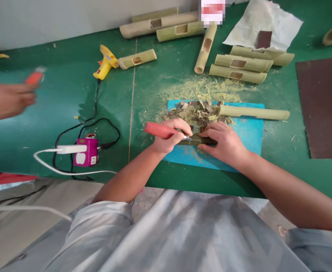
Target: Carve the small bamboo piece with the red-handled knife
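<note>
My left hand (pixel 171 136) is closed around a red-handled carving tool (pixel 158 129), whose metal blade points right. The blade's tip meets a dark green-brown piece of bamboo (pixel 194 142) lying on a blue sheet (pixel 249 136). From the other side, my right hand (pixel 225 140) grips this bamboo, thumb at the front and fingers behind. My fingers cover part of the bamboo. Just behind both hands is a heap of bamboo chips (pixel 201 111). One long pale bamboo strip (pixel 256 112) rests at the heap's right side.
Several bamboo tubes with cut openings (pixel 179 32) lie at the back. A yellow glue gun (pixel 106 62) and a purple power adapter (pixel 86 151) with cords are at left. Another person's hand (pixel 18 96) holds a red-handled tool there. A brown sheet (pixel 323 109) lies right.
</note>
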Available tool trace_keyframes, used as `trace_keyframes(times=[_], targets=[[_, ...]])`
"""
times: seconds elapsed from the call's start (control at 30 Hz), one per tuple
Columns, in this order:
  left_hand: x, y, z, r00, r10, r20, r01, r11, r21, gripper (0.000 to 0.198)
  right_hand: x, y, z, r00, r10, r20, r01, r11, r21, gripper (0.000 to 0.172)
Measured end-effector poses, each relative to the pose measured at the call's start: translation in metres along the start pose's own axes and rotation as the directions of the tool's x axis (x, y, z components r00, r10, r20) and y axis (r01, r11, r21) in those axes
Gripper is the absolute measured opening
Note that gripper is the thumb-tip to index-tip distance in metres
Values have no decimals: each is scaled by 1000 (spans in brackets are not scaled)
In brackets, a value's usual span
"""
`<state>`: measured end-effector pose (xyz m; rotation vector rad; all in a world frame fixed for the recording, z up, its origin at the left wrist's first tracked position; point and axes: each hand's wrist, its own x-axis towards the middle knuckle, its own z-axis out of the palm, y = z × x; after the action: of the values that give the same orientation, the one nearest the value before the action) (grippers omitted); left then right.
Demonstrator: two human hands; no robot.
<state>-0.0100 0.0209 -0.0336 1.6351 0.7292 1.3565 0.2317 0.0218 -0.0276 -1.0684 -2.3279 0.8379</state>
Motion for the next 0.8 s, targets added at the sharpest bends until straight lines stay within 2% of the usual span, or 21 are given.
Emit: trace_keyframes(times=[0.13,0.2,0.23,0.43,0.67,0.8], targets=[[1,-3,-1,1000,1,28,-1,1000,26,79,0,0,-1,1000,-1,2,1,1000,-2,15],[2,-3,-1,1000,18,0,-18,997,78,90,0,0,-1,1000,-15,-4,15,1000,-1,15],[2,-3,-2,1000,25,-8,-24,995,98,89,0,0,-1,1000,-20,-4,20,1000,1,15],[4,3,-2,997,22,73,-32,989,143,40,0,1,0,1000,-11,9,11,1000,6,14],[5,6,-2,992,8,127,-30,984,176,19,0,1,1,1000,-18,8,18,1000,-1,14],[5,6,-2,992,21,122,-42,984,171,18,0,1,1,1000,-31,2,31,999,-16,15]])
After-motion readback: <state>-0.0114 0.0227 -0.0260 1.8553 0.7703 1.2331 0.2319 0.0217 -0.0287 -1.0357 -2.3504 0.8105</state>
